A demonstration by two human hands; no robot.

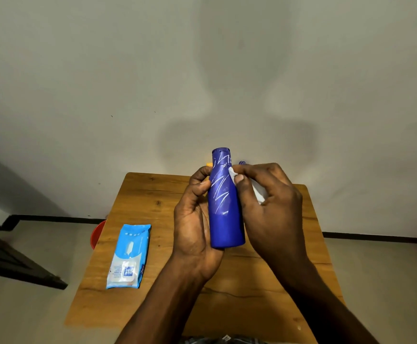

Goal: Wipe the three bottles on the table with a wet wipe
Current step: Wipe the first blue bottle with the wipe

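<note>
A dark blue bottle [225,207] with white scribble marks on its upper half is held upright above the wooden table [138,306]. My left hand [193,227] grips it from the left, palm under its base. My right hand [269,207] pinches a white wet wipe [257,192] against the bottle's right shoulder. Behind my hands, a sliver of an orange object [209,164] and a blue cap [242,163] peek out; the rest of them is hidden.
A light blue wet-wipe pack [129,256] lies flat on the table's left side. A red tub [97,234] sits on the floor past the table's left edge. Dark furniture [8,256] stands at the far left. A wall rises just behind the table.
</note>
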